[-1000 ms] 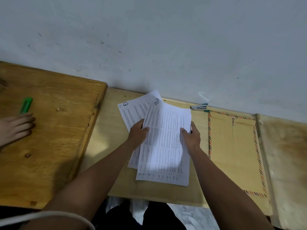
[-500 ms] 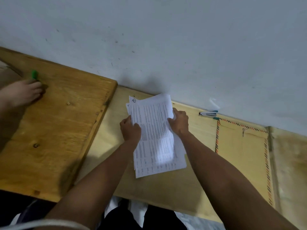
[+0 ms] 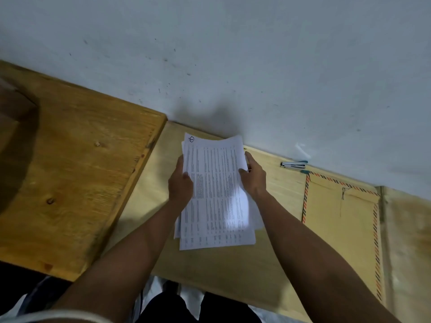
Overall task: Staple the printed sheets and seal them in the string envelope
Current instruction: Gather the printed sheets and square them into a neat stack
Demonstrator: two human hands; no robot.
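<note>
A stack of printed sheets [image 3: 215,190] stands tilted over the pale desk, its lower edges near the surface. My left hand [image 3: 180,185] grips the stack's left edge and my right hand [image 3: 253,177] grips its right edge. The sheets are roughly aligned, with a few edges sticking out at the bottom left. A small white and teal stapler [image 3: 294,164] lies against the wall, right of my right hand. The brown string envelope [image 3: 342,220] with a striped border lies flat further right, its string clasp near the top.
A darker wooden table [image 3: 77,173] adjoins the pale desk [image 3: 224,271] on the left, with a dark shadow at its far left. A grey wall [image 3: 233,66] runs along the back. Another pale surface [image 3: 408,241] lies right of the envelope.
The fanned sheets have been drawn together into one roughly squared stack between both hands. The view has shifted, and another person's hand with a green object on the left table is out of sight.
</note>
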